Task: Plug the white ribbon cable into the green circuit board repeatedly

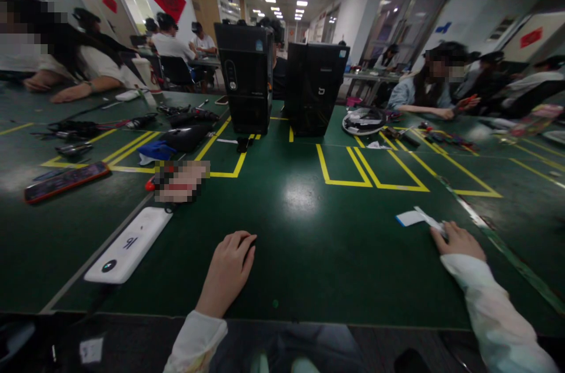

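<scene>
On the right of the green table my right hand is closed on one end of a white flat ribbon cable. The strip is folded, has a blue edge at its far left tip and lies on the tabletop. My left hand rests on the table left of centre, fingers loosely bent, thumb a little apart, with nothing visible in it. Nearest to that hand is a white power bank-like device marked 16, farther left. The underside of my left fingers is hidden.
Two black computer towers stand at the back centre. Yellow tape marks boxes on the table. A phone, a blue object and dark cables lie left; a cable coil lies right. Other people sit around.
</scene>
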Demonstrator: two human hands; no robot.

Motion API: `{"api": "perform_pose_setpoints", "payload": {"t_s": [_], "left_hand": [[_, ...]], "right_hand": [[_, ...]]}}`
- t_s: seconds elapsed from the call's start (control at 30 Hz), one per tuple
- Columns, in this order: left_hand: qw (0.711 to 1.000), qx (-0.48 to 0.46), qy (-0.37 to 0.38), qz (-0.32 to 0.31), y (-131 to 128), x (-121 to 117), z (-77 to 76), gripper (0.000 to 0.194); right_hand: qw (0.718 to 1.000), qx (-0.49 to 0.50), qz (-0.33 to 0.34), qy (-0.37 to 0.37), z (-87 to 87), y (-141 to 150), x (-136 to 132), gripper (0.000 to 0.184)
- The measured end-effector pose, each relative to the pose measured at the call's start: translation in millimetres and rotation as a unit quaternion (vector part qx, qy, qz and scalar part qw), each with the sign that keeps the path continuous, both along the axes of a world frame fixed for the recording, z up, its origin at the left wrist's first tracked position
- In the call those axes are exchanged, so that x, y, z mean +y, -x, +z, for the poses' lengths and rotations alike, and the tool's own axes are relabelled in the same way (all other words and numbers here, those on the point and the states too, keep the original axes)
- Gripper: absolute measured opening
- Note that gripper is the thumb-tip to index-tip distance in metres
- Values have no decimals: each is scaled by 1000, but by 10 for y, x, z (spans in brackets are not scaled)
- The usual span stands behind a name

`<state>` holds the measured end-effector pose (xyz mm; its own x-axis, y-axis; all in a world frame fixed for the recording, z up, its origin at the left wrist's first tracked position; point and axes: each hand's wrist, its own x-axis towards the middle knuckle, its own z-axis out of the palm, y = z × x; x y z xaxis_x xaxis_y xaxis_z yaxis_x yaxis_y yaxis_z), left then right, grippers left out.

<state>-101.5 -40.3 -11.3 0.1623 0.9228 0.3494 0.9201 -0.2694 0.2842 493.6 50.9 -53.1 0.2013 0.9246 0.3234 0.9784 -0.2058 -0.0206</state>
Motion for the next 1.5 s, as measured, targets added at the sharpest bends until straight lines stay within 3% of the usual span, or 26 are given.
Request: {"api": "perform_pose_setpoints", "payload": {"t_s": [0.1,0.27,0.43,0.63,0.8,1.1,1.33,1.4,1.5], "left_hand": [[1000,3,1,-1,0,-3,2,29],[1000,4,-2,-1,-7,-10,15,29],[1000,2,-9,3,-5,-8,0,28],[1000,11,-8,5,-8,-12,7,28],[997,29,-13,65,-11,-18,16,30],[996,44,-21,79,1,-7,-26,32],[996,44,-16,82,1,-10,-24,32],[996,42,-14,81,-1,-13,-19,32],[996,38,-10,81,-10,-19,-7,31]], "right_hand": [[1000,7,0,31,20,388,185,72],[989,15,146,-33,21,1130,455,55],[965,25,260,-1,61,1988,563,52],[918,38,392,43,158,2963,263,50],[888,41,453,65,212,3415,-103,55],[893,42,439,94,301,3568,-338,55],[889,63,451,43,156,3392,-247,66],[911,68,407,24,128,3190,-136,64],[964,59,260,22,160,2675,73,62]]}}
